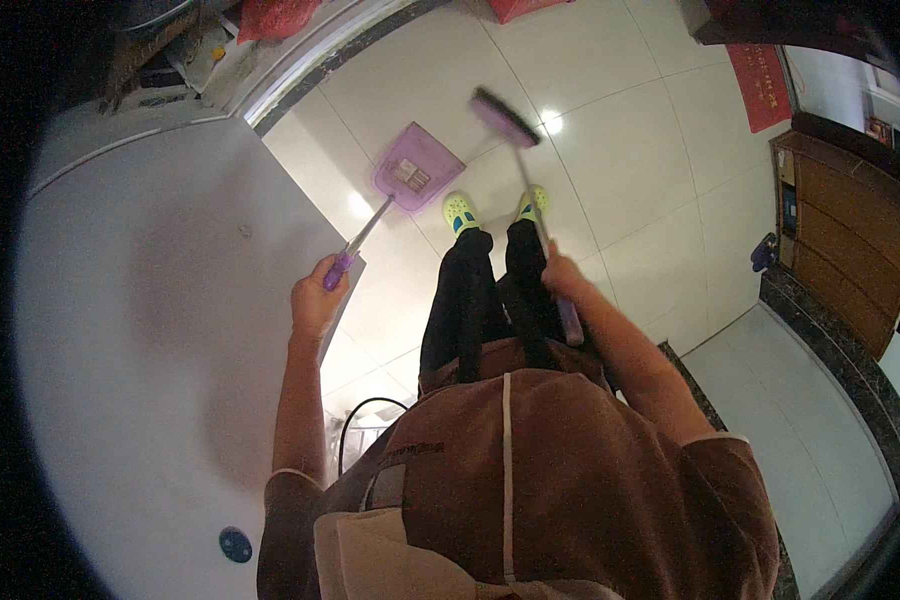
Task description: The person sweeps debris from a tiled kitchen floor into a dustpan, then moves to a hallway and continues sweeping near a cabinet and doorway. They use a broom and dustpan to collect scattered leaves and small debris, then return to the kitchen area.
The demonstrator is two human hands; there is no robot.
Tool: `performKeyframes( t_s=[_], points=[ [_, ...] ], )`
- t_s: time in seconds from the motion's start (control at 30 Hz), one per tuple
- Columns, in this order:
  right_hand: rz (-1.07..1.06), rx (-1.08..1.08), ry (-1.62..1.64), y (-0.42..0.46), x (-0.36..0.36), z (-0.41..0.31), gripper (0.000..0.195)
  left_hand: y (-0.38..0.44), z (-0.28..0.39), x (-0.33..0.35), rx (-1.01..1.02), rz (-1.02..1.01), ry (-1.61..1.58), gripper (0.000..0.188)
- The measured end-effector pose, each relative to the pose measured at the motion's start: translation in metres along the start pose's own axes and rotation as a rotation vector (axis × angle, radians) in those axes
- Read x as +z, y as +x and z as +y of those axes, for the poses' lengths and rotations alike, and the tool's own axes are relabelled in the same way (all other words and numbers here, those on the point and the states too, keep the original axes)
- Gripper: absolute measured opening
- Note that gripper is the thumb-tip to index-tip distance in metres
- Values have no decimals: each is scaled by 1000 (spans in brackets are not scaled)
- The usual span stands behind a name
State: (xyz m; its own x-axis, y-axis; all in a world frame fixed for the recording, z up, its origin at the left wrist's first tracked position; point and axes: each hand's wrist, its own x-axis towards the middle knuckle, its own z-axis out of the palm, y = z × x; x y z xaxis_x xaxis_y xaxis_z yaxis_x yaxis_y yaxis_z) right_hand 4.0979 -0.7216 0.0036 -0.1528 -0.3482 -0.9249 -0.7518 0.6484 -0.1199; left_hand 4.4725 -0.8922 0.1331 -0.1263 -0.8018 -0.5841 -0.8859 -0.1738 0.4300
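My left hand point(319, 298) is closed round the purple grip of a long-handled dustpan point(420, 166). The pan is purple plastic, bears a label, and lies on the pale tiled floor ahead of my left foot. In my right hand point(566, 276) is the handle of a broom point(504, 118), its grip end reaching back beside my thigh. The broom head, purple with dark bristles, is blurred; it is to the right of the dustpan and apart from it, ahead of my right foot.
A grey panel point(157, 300) stands close on my left. A brown wooden cabinet point(847, 232) is on the right, with a red paper banner point(759, 86) beyond it. A dark stone edge point(817, 330) borders the right side. Red bags point(277, 16) lie at the top left.
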Motion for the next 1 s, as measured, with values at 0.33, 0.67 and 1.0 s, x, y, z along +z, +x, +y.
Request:
performKeyframes(
  t_s=[0.33, 0.67, 1.0],
  points=[
    [-48, -153, 261, -78, -102, 12, 62, -27, -1, -14, 15, 26, 21, 29],
    [-75, -178, -195, -1, -74, -36, 68, -49, 2, -3, -19, 79, 11, 30],
    [-122, -437, 436, -125, -150, 57, 59, -36, 49, -15, 210, 114, -30, 28]
  ],
)
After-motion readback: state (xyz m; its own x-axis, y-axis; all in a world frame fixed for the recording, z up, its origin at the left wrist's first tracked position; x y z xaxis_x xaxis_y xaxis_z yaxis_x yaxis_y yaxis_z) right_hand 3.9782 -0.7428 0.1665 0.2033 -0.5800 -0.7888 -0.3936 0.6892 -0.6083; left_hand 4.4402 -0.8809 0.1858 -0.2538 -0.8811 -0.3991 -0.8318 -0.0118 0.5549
